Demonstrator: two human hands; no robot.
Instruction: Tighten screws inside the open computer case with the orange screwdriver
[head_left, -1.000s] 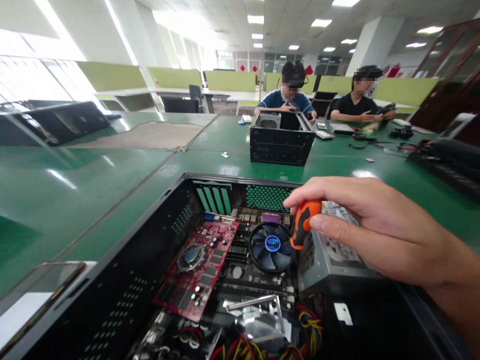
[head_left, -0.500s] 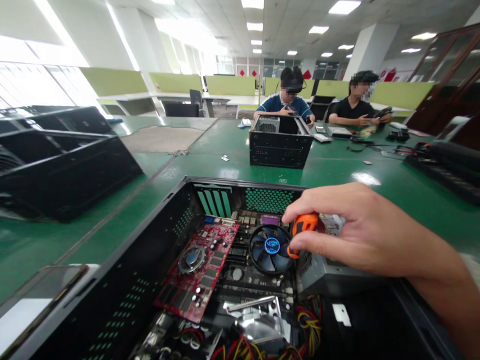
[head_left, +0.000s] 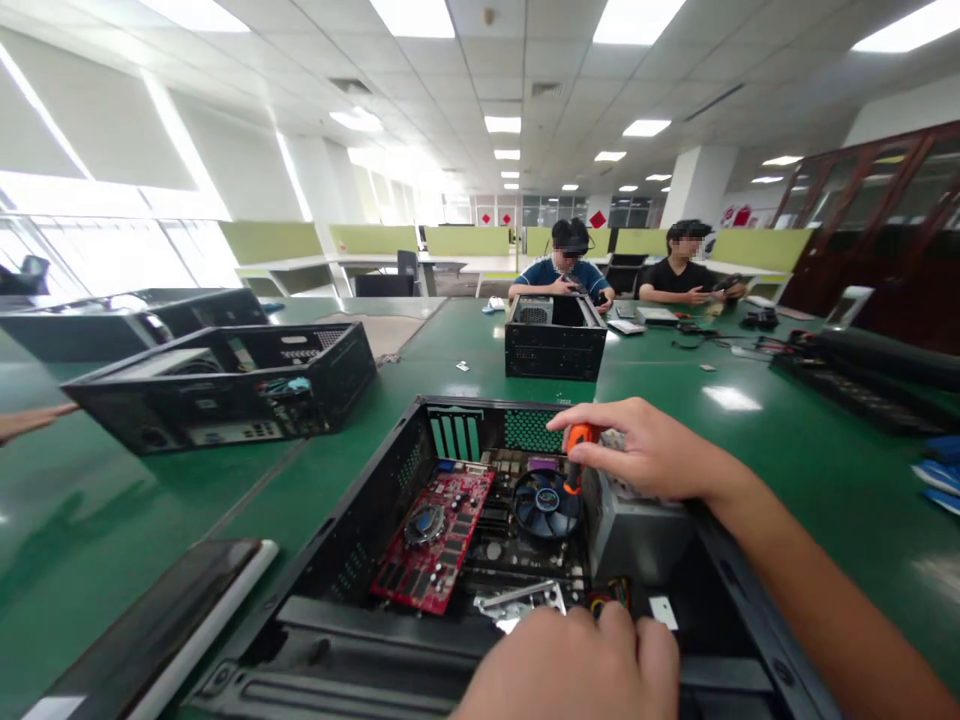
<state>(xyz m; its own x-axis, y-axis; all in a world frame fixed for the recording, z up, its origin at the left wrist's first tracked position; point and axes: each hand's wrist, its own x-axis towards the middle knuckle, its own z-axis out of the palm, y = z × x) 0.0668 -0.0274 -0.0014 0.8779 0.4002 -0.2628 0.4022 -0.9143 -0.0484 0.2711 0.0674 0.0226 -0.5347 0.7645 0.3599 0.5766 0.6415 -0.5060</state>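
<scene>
The right hand [head_left: 652, 455] pinches the orange screwdriver [head_left: 576, 452] by its handle top, shaft running straight down beside the fan [head_left: 546, 503]. The left hand [head_left: 577, 665], curled, rests on the case's [head_left: 352, 530] near rim, farther off.

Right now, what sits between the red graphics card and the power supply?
The blue CPU fan, on the motherboard between the red graphics card and the power supply; head view.

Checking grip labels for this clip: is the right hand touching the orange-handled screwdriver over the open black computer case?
Touching. The head view shows the right hand with fingers wrapped round the orange-handled screwdriver, no gap, above the blue fan.
</scene>
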